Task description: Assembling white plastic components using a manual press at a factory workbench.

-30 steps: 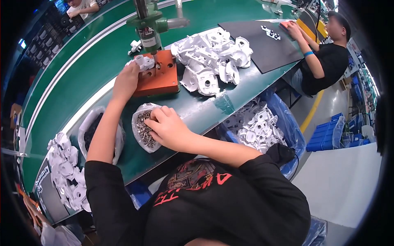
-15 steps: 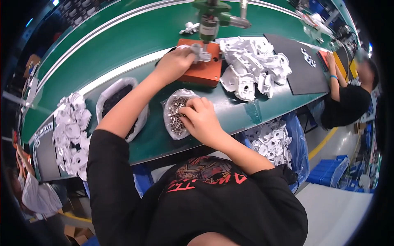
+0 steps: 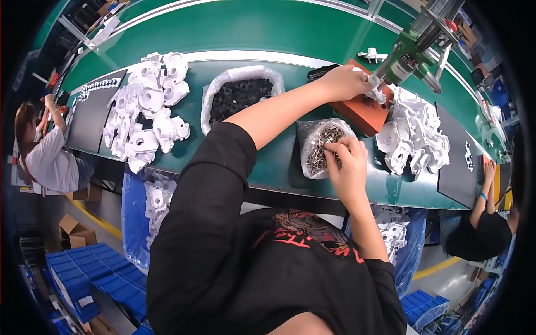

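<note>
My left hand [image 3: 350, 84] is closed on a white plastic part [image 3: 376, 95], which rests on the orange block [image 3: 363, 118]. Directly above that part is the lower end of a green press [image 3: 403, 64]. Nearer to me, my right hand [image 3: 350, 164] reaches over the rim of a plastic-lined container [image 3: 306, 146] full of small metal pins or screws [image 3: 319, 155]. Thumb and fingers are bent together in a pinch at the metal pieces. Whatever sits between those fingertips is too small to make out.
White plastic parts lie heaped at left [image 3: 146, 106] and right [image 3: 416, 134]. A lined tub [image 3: 209, 106] holds small black pieces. Dark mats [image 3: 100, 114] bear small parts. Co-workers sit at left [image 3: 53, 151] and right [image 3: 480, 234]. Blue-lined bins [image 3: 134, 223] stand below the table.
The view has turned left, so the table and its contents appear farther right. Left hand stays at the white part; right hand stays at the metal pieces, fingers still pinched.
</note>
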Available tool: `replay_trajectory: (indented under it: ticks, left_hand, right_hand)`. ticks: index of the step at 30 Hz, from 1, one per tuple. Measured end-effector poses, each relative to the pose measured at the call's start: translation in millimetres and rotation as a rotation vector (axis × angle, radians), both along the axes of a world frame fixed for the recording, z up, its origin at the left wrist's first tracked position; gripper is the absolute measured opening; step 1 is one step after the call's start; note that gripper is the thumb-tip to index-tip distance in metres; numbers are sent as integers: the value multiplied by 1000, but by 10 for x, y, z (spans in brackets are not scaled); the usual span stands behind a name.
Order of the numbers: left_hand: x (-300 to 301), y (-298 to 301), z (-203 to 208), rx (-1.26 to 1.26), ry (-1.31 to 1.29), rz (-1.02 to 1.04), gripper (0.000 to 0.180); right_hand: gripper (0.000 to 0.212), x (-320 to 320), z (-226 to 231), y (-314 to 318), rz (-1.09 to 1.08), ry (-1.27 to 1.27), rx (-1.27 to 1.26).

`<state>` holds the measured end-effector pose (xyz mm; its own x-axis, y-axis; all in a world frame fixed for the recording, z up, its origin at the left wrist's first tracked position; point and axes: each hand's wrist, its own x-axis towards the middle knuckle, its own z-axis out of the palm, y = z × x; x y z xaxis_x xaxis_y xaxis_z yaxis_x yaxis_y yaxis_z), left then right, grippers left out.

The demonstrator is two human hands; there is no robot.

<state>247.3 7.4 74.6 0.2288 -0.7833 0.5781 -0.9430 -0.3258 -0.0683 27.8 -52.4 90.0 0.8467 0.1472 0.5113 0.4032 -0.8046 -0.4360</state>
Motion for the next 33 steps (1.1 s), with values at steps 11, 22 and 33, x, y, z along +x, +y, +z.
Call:
replay_trajectory:
  ticks: [11, 22, 33]
  left_hand:
    - [-126, -44, -111, -2, 37, 131, 22]
    - [230, -35, 113, 105, 162, -119, 30]
    - [167, 116, 74, 234, 255, -58, 24]
  right_hand:
    - [16, -2, 1, 29, -7, 8, 3]
    - [16, -16, 13, 47, -17, 11, 0]
    - [14, -32, 19, 46, -21, 16, 19]
